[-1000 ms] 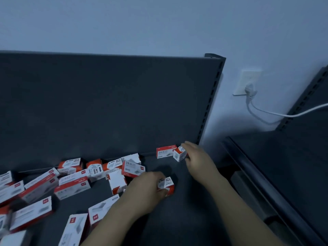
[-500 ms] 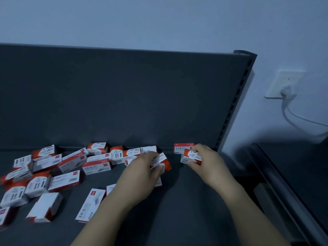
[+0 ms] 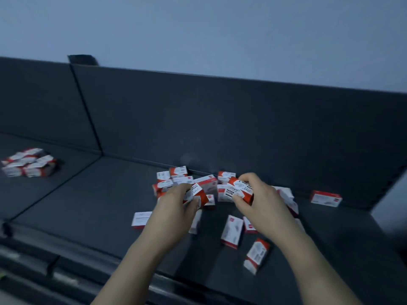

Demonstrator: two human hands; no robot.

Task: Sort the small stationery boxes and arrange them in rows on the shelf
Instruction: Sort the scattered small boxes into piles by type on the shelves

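Note:
Several small red-and-white stationery boxes lie scattered on the dark shelf [image 3: 88, 208]. My left hand [image 3: 176, 205] grips one small red-and-white box [image 3: 197, 193] above the pile. My right hand [image 3: 262, 203] holds a paper clips box [image 3: 239, 190] just to the right of it. Flat staple boxes [image 3: 231, 232] lie in front of my hands, and one box [image 3: 326, 198] sits alone near the shelf's right end by the back panel.
A separate group of boxes [image 3: 28, 164] lies on the neighbouring shelf section at far left. The dark back panel [image 3: 220, 119] rises behind the pile. The shelf's front rail [image 3: 66, 267] runs below my forearms.
The view has swung left, so the far-left group of boxes has come into sight. Both hands have lifted their boxes and drawn closer together over the pile.

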